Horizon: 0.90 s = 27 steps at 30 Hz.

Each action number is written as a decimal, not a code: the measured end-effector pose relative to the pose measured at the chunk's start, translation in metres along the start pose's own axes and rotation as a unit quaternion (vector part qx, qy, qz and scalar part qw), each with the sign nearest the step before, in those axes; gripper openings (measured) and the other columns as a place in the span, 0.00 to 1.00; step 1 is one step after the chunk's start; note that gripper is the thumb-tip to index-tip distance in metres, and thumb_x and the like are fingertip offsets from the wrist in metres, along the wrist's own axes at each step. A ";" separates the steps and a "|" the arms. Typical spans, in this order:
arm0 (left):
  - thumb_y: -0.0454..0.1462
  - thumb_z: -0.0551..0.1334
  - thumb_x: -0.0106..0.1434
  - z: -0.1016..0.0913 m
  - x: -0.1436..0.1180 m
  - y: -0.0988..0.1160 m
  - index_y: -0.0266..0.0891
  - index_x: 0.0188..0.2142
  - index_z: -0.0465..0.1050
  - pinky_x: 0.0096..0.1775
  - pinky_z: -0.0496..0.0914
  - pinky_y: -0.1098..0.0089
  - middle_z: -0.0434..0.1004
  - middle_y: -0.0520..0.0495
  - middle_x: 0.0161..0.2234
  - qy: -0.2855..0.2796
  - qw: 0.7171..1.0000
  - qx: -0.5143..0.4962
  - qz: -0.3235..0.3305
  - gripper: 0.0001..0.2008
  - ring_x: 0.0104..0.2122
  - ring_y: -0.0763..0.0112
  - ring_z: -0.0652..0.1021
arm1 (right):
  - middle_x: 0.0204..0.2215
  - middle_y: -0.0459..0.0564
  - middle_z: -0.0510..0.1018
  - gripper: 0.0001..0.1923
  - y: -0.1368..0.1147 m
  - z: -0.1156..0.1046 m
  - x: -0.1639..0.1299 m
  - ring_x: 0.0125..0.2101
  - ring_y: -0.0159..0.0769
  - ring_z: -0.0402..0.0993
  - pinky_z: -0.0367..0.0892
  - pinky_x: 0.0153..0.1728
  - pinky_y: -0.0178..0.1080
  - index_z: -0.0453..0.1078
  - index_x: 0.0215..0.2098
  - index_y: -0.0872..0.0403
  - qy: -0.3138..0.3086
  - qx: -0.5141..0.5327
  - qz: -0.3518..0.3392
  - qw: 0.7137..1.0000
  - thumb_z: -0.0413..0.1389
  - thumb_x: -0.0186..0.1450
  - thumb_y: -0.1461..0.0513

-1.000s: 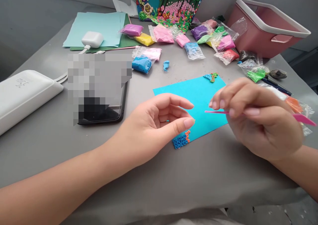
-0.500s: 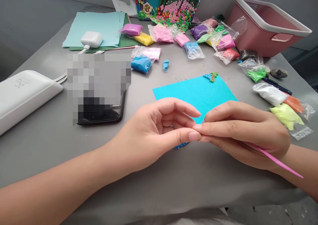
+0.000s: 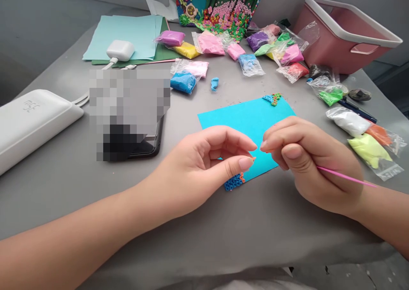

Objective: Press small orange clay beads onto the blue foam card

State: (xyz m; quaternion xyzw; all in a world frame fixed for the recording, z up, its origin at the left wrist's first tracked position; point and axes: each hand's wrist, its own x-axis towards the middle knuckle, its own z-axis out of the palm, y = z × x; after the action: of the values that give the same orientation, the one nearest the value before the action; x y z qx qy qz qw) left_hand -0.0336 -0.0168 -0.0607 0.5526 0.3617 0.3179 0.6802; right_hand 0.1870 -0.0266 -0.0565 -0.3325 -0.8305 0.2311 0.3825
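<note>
Judging by the blue sheet lying flat at centre, it's early going: most of it is plain. Over its left edge the left hand curves, thumb and forefinger slightly apart; the right hand curls its fingers round a pink tool. Ring patches fill just two corners. Tiniest, an orange bit shows at the left thumb tip; pinched or stuck, I can't tell.

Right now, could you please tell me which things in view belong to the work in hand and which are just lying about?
In the work:
blue sheet with small rings at two corners
pink tool in the right hand
orange bit at the left hand

Apparently lying about:
white power bank
phone
pink basket
dark pen
</note>
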 end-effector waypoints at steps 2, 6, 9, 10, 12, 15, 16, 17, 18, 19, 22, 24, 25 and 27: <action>0.38 0.70 0.63 0.000 0.001 0.000 0.42 0.39 0.78 0.38 0.77 0.82 0.81 0.57 0.34 0.017 1.000 0.004 -0.006 0.05 0.35 0.79 0.81 | 0.30 0.46 0.74 0.05 -0.001 -0.001 0.000 0.30 0.31 0.71 0.69 0.31 0.36 0.70 0.40 0.52 0.001 -0.017 0.001 1.000 0.56 0.72 0.59; 0.40 0.70 0.63 -0.001 0.002 0.000 0.42 0.38 0.78 0.38 0.76 0.83 0.81 0.57 0.35 0.049 0.998 0.025 -0.009 0.06 0.36 0.80 0.80 | 0.27 0.45 0.75 0.04 -0.004 -0.002 0.002 0.28 0.30 0.72 0.69 0.29 0.36 0.70 0.36 0.53 0.003 -0.062 -0.001 0.998 0.60 0.68 0.65; 0.41 0.71 0.62 -0.001 0.001 0.001 0.42 0.38 0.78 0.38 0.75 0.84 0.81 0.58 0.35 0.064 0.998 0.025 -0.007 0.07 0.36 0.80 0.81 | 0.29 0.47 0.79 0.05 -0.006 -0.003 0.004 0.31 0.29 0.75 0.71 0.33 0.34 0.72 0.38 0.54 -0.011 -0.079 -0.029 0.996 0.57 0.70 0.69; 0.41 0.72 0.61 0.000 0.001 0.001 0.42 0.38 0.78 0.38 0.75 0.85 0.81 0.58 0.34 0.071 0.997 0.022 -0.009 0.08 0.36 0.80 0.81 | 0.29 0.47 0.79 0.05 -0.006 -0.003 0.004 0.31 0.29 0.76 0.71 0.33 0.33 0.73 0.39 0.54 -0.019 -0.083 -0.037 0.996 0.56 0.70 0.69; 0.41 0.73 0.60 0.000 0.001 0.003 0.42 0.37 0.78 0.38 0.75 0.85 0.81 0.58 0.34 0.083 0.996 0.018 -0.014 0.09 0.36 0.81 0.81 | 0.28 0.46 0.79 0.06 -0.005 -0.003 0.005 0.29 0.27 0.75 0.71 0.32 0.32 0.73 0.37 0.54 -0.042 -0.085 -0.048 0.994 0.56 0.71 0.68; 0.41 0.73 0.60 0.001 0.000 0.004 0.41 0.36 0.78 0.38 0.75 0.86 0.81 0.59 0.34 0.090 0.996 0.012 -0.014 0.09 0.36 0.82 0.81 | 0.27 0.46 0.78 0.06 -0.002 -0.003 0.005 0.27 0.26 0.73 0.71 0.30 0.31 0.73 0.34 0.54 -0.058 -0.088 -0.056 0.993 0.58 0.70 0.66; 0.42 0.73 0.60 0.001 0.000 0.004 0.41 0.36 0.78 0.38 0.75 0.86 0.81 0.59 0.33 0.088 0.996 0.011 -0.014 0.09 0.35 0.82 0.81 | 0.28 0.47 0.78 0.05 -0.001 -0.003 0.004 0.28 0.27 0.73 0.72 0.31 0.31 0.74 0.35 0.55 -0.056 -0.089 -0.058 0.993 0.58 0.70 0.67; 0.42 0.73 0.60 0.001 0.000 0.004 0.41 0.37 0.78 0.39 0.75 0.86 0.80 0.59 0.33 0.087 0.996 0.011 -0.013 0.09 0.36 0.82 0.81 | 0.29 0.49 0.79 0.05 -0.001 -0.003 0.004 0.30 0.27 0.75 0.72 0.32 0.31 0.74 0.38 0.55 -0.053 -0.090 -0.060 0.993 0.57 0.70 0.68; 0.42 0.73 0.60 0.001 0.000 0.003 0.41 0.37 0.78 0.39 0.75 0.85 0.80 0.59 0.33 0.085 0.996 0.011 -0.011 0.09 0.36 0.81 0.81 | 0.31 0.50 0.79 0.06 0.000 -0.002 0.004 0.31 0.28 0.76 0.73 0.33 0.32 0.75 0.40 0.56 -0.052 -0.089 -0.063 0.993 0.56 0.70 0.70; 0.42 0.73 0.60 0.000 0.000 0.003 0.41 0.37 0.78 0.39 0.75 0.85 0.80 0.59 0.33 0.084 0.996 0.011 -0.011 0.09 0.36 0.81 0.81 | 0.33 0.50 0.80 0.08 0.001 -0.002 0.003 0.33 0.29 0.77 0.74 0.33 0.32 0.75 0.43 0.55 -0.055 -0.087 -0.065 0.993 0.55 0.70 0.71; 0.42 0.72 0.60 0.000 0.001 0.002 0.41 0.37 0.78 0.39 0.75 0.85 0.81 0.59 0.34 0.088 0.996 0.011 -0.010 0.09 0.36 0.81 0.81 | 0.32 0.49 0.81 0.08 0.001 -0.003 0.002 0.31 0.29 0.78 0.74 0.32 0.32 0.75 0.44 0.53 -0.077 -0.086 -0.059 0.992 0.56 0.71 0.69; 0.41 0.72 0.60 0.000 0.002 0.002 0.41 0.37 0.78 0.39 0.75 0.85 0.81 0.58 0.34 0.091 0.996 0.014 -0.011 0.09 0.36 0.81 0.81 | 0.31 0.48 0.81 0.05 0.000 -0.004 0.002 0.30 0.29 0.78 0.74 0.31 0.32 0.75 0.41 0.52 -0.088 -0.086 -0.048 0.991 0.59 0.70 0.67; 0.39 0.73 0.60 0.000 0.002 0.003 0.41 0.37 0.78 0.39 0.75 0.85 0.81 0.58 0.34 0.092 0.996 0.014 -0.011 0.08 0.36 0.81 0.81 | 0.31 0.48 0.81 0.04 0.000 -0.004 0.002 0.30 0.29 0.78 0.74 0.31 0.33 0.75 0.40 0.52 -0.089 -0.086 -0.046 0.991 0.60 0.69 0.67; 0.37 0.73 0.59 0.001 0.002 0.004 0.41 0.37 0.78 0.38 0.75 0.86 0.81 0.59 0.34 0.093 0.996 0.012 -0.011 0.08 0.35 0.81 0.81 | 0.32 0.47 0.80 0.06 -0.001 -0.005 0.002 0.31 0.29 0.78 0.75 0.32 0.33 0.75 0.39 0.51 -0.087 -0.084 -0.047 0.992 0.60 0.68 0.68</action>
State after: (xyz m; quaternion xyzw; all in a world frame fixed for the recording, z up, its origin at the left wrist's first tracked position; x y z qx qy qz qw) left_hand -0.0319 -0.0146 -0.0572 0.5251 0.4329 0.3560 0.6404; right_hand 0.1899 -0.0253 -0.0520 -0.3031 -0.8917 0.1700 0.2901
